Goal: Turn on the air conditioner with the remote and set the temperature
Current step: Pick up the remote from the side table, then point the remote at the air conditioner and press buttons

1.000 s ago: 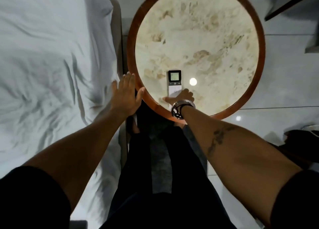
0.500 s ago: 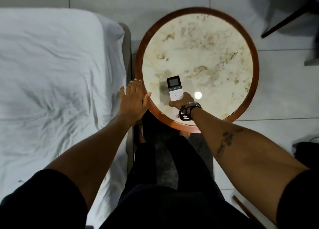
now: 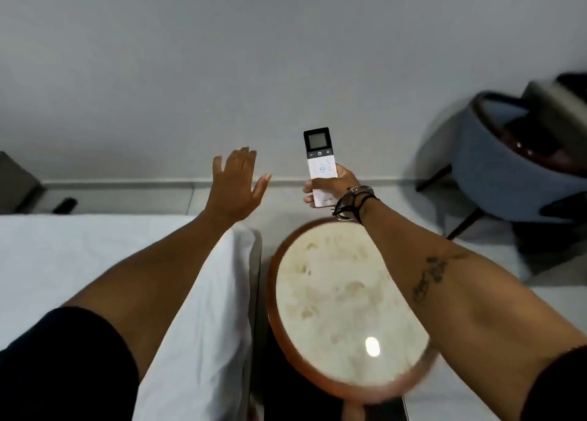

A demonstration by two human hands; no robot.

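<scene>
Above the right hand (image 3: 330,185), the air-conditioner remote (image 3: 320,163) stands upright in the air, its lower body wrapped by the fingers, screen end free and facing the camera. Left hand (image 3: 236,184) beside it: spread flat, holding nothing.

Risks (judgement):
- Grip sits low on the remote, so the top-heavy end could tip or slide out when the thumb reaches upward for the power button just above the grip.
- No air conditioner is in view; if the remote's top end is not aimed at the unit, a press may not register.
- Small, closely set buttons: a wrong one could be pressed, changing mode instead of temperature.

Materials: remote is a slim, flat rectangle, smooth white plastic below, glossy black panel with a grey display above. Below the grip, a round side table (image 3: 346,296), polished mottled stone top in a reddish wooden rim (slippery landing if dropped).
</scene>
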